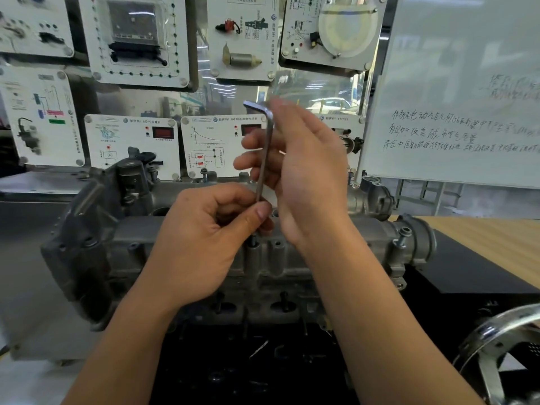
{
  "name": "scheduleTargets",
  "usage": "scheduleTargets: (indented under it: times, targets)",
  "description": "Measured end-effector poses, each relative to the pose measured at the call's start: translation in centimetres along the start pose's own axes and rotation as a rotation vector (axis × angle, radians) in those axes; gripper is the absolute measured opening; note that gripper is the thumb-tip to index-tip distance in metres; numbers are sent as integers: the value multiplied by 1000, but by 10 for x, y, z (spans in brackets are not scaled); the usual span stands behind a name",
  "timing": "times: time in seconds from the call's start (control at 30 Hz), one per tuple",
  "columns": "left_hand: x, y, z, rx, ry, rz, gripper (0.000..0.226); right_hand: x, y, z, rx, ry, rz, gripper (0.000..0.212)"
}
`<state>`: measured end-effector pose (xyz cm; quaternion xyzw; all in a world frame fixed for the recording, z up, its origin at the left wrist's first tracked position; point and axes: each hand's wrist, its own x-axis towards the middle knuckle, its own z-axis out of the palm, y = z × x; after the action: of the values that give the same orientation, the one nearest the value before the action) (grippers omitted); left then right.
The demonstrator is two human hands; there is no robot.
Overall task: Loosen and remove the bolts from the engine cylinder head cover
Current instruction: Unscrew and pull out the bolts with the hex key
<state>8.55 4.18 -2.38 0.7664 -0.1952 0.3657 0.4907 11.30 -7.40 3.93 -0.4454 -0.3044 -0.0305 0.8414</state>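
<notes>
- Bolt (253, 240) I'm working on is sitting in the near edge of the grey cylinder head cover (181, 241), poking up a bit, right under my left thumb.
- I'm holding an allen key (266, 153) upright over it, short arm on top pointing left. The tip is hiding behind my fingers, so I can't tell if it's seated.
- My left hand (210, 238) is pinching the bottom of the shaft between thumb and curled fingers.
- My right hand (306, 176) is wrapping its fingers round the shaft higher up, thumb blurry near the bend.
- Two more are sticking up out of the cover: a back bolt (204, 172) and a right-end bolt (401, 239).
- A whiteboard (453, 97) is leaning behind on the right.
</notes>
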Motion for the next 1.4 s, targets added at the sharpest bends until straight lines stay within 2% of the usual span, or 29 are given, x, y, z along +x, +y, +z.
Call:
scheduleTargets:
  times: [0.23, 0.37, 0.47, 0.57, 0.63, 0.77, 0.93, 1.07, 1.27, 1.4]
  targets:
    - [1, 6, 3, -67, 49, -56, 27, -6, 2, 5, -162, -58, -304, 20]
    - [0, 10, 4, -70, 71, -53, 39, -9, 3, 7, -183, -83, -389, 15]
    - [0, 12, 4, -65, 92, -67, 40, -10, 3, 7, -217, -84, -449, 16]
    - [0, 9, 5, -23, 110, -78, 26, -10, 4, 7, -212, -76, -491, 15]
    - [1, 8, 6, -27, 132, -77, 23, -9, 5, 7, -168, -84, -444, 20]
    - [-1, 6, 8, -52, 166, -68, 34, -6, 1, 3, -20, -173, -171, 33]
    - [2, -2, 2, -59, 53, -63, 11, 0, -3, -4, 34, -279, 5, 35]
    - [2, -3, -4, -66, 4, -27, 18, 2, -2, -7, 82, -328, 136, 40]
    - [0, -4, -6, -79, -29, -16, 15, 8, -2, -8, 79, -317, 235, 49]
    - [1, -5, -5, -57, -21, -24, 15, 5, -1, -6, 28, -228, 179, 38]
